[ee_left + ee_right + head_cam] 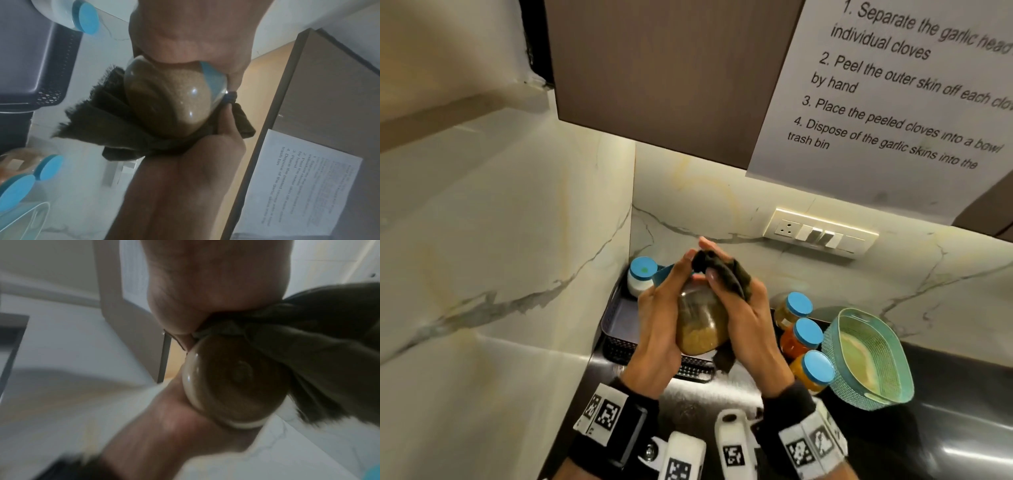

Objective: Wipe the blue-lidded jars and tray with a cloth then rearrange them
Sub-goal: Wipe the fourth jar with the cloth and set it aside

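The jar is held in the air above the tray, tilted, its long axis running from base near the wrists up to the lid. The left hand curls round its left side; the right hand presses the cloth around lid and right side.

Head view downward; wrist views close, sharing the jar.

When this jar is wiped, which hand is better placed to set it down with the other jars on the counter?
Probably the left hand: it grips the jar, while the right hand holds the cloth against it.
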